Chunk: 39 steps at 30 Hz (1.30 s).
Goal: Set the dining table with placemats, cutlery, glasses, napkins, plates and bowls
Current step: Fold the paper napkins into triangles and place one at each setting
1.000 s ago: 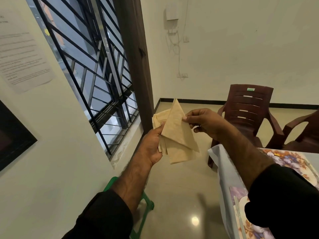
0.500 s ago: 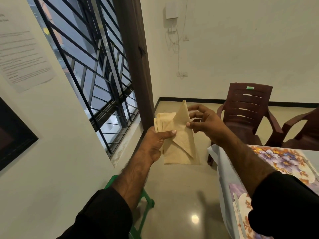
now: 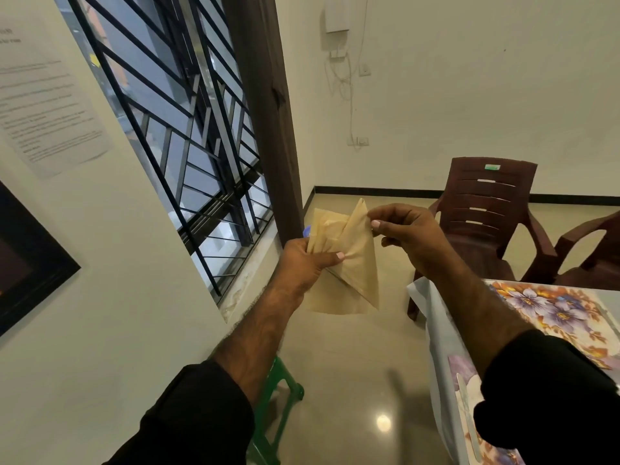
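I hold a small stack of beige paper napkins (image 3: 349, 263) in the air above the floor, left of the table. My left hand (image 3: 308, 260) grips the stack from the left, thumb pressed across its front. My right hand (image 3: 406, 233) pinches the top corner of the front napkin, which is folded into a triangle pointing up. The dining table (image 3: 443, 350) is at the lower right, with a floral placemat (image 3: 553, 310) on it and a knife (image 3: 466, 417) on a nearer placemat, partly hidden by my right sleeve.
A barred window (image 3: 188, 129) and a dark wooden frame (image 3: 265, 112) fill the wall at left. Two maroon plastic chairs (image 3: 483, 216) stand beyond the table. A green stool (image 3: 281, 397) sits below my left forearm. Polished floor lies between wall and table.
My left thumb has moved over the front of the stack. My right hand has shifted up to pinch the triangle's top corner, and the front napkin now creases where the two hands hold it.
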Each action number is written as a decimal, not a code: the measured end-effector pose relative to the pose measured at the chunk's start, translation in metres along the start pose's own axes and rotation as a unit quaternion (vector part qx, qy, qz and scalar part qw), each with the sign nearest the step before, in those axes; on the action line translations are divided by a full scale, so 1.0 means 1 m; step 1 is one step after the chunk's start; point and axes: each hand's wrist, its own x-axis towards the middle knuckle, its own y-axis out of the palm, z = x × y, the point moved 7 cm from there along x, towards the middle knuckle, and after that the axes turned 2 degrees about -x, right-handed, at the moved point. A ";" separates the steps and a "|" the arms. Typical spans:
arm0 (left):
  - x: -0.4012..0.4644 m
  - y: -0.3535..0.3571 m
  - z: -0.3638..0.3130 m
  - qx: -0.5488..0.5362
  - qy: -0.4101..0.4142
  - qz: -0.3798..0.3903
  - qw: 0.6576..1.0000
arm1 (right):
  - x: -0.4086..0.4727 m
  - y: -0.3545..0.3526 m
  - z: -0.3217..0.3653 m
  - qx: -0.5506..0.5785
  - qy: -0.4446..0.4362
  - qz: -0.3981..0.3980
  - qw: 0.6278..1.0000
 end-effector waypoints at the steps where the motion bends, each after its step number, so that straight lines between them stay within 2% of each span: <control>1: -0.001 -0.002 -0.004 0.015 0.008 -0.008 1.000 | 0.000 0.000 -0.001 0.015 0.000 0.001 1.000; 7: -0.008 -0.008 -0.037 0.090 0.123 -0.028 0.988 | -0.013 0.014 -0.021 0.045 0.010 0.001 0.999; 11: -0.016 -0.006 -0.055 0.168 0.235 -0.034 0.957 | -0.010 0.013 -0.024 0.071 0.027 -0.006 0.997; 14: -0.014 -0.004 -0.061 0.203 0.277 -0.016 0.939 | -0.006 0.012 -0.019 0.062 0.034 -0.003 0.997; 24: 0.001 -0.002 -0.056 0.210 0.212 0.007 0.954 | 0.013 0.008 0.010 0.030 0.003 -0.002 1.000; 30: -0.004 -0.003 -0.065 0.187 0.256 0.001 0.948 | 0.014 0.002 0.020 0.047 -0.016 0.012 0.999; 34: -0.002 -0.006 -0.067 0.184 0.250 -0.016 0.951 | 0.001 0.010 0.000 0.007 -0.009 0.020 1.000; 39: -0.003 0.003 -0.060 0.162 0.189 0.068 0.966 | 0.007 0.009 0.016 -0.002 0.001 0.034 0.999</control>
